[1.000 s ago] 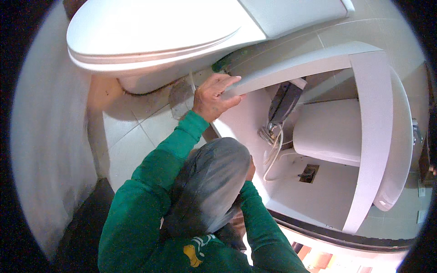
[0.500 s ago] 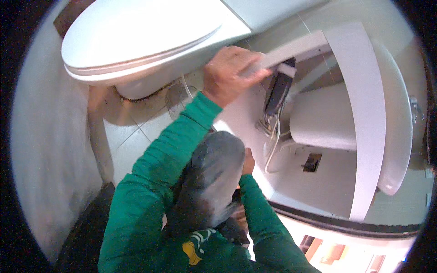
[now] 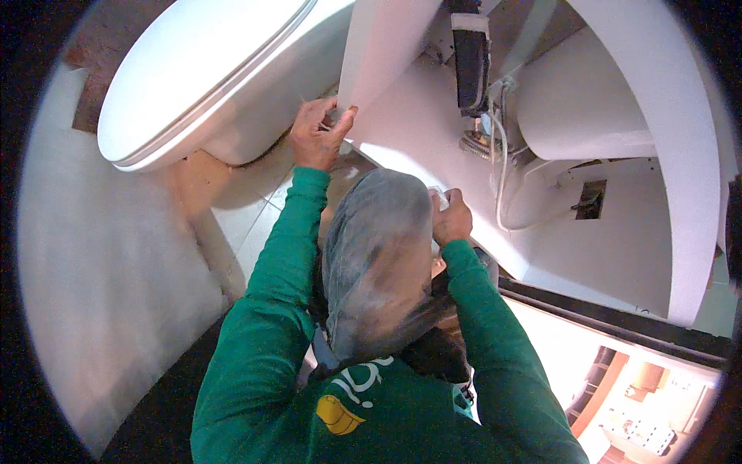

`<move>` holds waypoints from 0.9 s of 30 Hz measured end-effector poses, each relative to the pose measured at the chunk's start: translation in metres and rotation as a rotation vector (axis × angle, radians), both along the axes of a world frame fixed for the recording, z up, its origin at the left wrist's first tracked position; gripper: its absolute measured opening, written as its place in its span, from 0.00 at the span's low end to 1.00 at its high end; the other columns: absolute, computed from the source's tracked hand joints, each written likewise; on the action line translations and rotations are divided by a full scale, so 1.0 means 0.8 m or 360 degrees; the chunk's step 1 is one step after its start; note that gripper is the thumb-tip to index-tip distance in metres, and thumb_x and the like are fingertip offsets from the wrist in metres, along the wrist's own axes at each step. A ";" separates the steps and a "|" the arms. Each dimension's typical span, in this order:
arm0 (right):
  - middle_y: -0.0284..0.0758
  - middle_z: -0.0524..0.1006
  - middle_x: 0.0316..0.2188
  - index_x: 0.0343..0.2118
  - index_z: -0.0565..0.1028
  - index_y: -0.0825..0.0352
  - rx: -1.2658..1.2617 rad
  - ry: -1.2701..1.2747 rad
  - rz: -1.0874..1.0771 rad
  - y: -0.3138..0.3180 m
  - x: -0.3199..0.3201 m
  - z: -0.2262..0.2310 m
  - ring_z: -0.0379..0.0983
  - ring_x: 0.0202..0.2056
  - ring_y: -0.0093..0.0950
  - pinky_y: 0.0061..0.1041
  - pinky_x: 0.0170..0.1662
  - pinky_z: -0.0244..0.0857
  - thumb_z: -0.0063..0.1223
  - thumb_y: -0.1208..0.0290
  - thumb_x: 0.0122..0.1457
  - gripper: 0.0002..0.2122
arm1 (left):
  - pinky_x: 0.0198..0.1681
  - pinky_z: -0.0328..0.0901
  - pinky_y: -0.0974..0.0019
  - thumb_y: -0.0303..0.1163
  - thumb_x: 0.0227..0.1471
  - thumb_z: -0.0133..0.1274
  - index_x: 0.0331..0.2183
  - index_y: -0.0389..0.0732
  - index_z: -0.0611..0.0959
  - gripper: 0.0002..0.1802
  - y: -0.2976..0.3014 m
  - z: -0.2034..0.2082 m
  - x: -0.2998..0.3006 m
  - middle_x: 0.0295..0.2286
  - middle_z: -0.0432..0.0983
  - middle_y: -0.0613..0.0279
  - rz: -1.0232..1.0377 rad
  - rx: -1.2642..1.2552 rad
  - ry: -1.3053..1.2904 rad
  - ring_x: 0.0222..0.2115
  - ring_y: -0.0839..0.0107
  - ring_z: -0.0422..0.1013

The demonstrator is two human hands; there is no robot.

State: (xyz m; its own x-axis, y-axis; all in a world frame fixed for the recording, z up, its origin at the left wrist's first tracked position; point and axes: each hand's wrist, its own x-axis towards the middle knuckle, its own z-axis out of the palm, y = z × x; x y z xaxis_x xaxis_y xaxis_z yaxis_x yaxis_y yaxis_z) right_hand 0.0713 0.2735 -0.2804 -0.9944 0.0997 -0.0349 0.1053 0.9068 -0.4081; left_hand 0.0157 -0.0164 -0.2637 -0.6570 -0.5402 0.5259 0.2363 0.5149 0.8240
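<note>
My left hand [image 3: 315, 141] is closed around the edge of a white panel [image 3: 386, 93], the side of an open cabinet, near its corner. The thumb lies on the panel's inner face and the fingers on the outer side. My right hand [image 3: 453, 216] is beside my knee, fingers curled on a small white thing [image 3: 441, 199] whose kind I cannot make out. My knee [image 3: 379, 247], in grey cloth, stands between the two hands and hides part of the floor.
A white toilet [image 3: 209, 69] stands left of the panel. Inside the cabinet are a dark box-like device [image 3: 470, 69], a pale hose [image 3: 500, 185], a white basin underside [image 3: 580, 100] and a wall opening [image 3: 590, 199]. A dark sill [image 3: 610, 317] borders the doorway.
The view has shifted. My left hand has slid along the panel edge, down towards its near corner. My right hand has come out from behind the knee, a white thing in its fingers.
</note>
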 end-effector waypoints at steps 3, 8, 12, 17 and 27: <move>0.52 0.80 0.34 0.40 0.73 0.69 -0.0026 0.0045 -0.0024 -0.001 0.002 -0.002 0.78 0.37 0.53 0.47 0.42 0.70 0.53 0.47 0.61 0.23 | 0.32 0.71 0.67 0.36 0.43 0.72 0.38 0.41 0.87 0.19 0.006 -0.006 0.005 0.32 0.79 0.60 0.0002 0.0036 -0.0049 0.25 0.71 0.73; 0.50 0.80 0.33 0.43 0.70 0.67 -0.0090 0.0178 -0.0004 -0.003 0.008 -0.008 0.78 0.35 0.51 0.46 0.40 0.70 0.54 0.48 0.61 0.23 | 0.31 0.71 0.65 0.38 0.45 0.72 0.35 0.37 0.85 0.19 -0.001 -0.010 0.007 0.30 0.78 0.59 -0.0011 -0.0144 -0.0060 0.26 0.69 0.75; 0.51 0.80 0.34 0.45 0.69 0.66 -0.0153 0.0218 -0.0002 0.001 0.010 -0.010 0.78 0.35 0.52 0.47 0.40 0.70 0.53 0.49 0.62 0.22 | 0.31 0.71 0.66 0.37 0.45 0.71 0.35 0.39 0.88 0.16 0.002 0.034 -0.001 0.28 0.79 0.59 -0.0027 -0.0101 -0.0016 0.25 0.70 0.75; 0.52 0.80 0.35 0.45 0.69 0.66 -0.0238 0.0151 -0.0023 -0.001 0.008 -0.007 0.78 0.36 0.53 0.48 0.40 0.70 0.52 0.50 0.63 0.21 | 0.31 0.70 0.67 0.43 0.47 0.71 0.33 0.37 0.87 0.19 -0.013 0.086 0.000 0.27 0.81 0.59 -0.0017 -0.0413 0.0039 0.26 0.71 0.75; 0.54 0.81 0.36 0.42 0.76 0.69 -0.0986 0.0313 -0.0025 -0.086 -0.016 0.017 0.79 0.36 0.52 0.45 0.43 0.71 0.57 0.46 0.60 0.25 | 0.32 0.68 0.68 0.47 0.50 0.67 0.32 0.36 0.88 0.21 -0.063 0.224 -0.010 0.24 0.81 0.61 -0.0405 -0.0785 -0.0585 0.25 0.74 0.72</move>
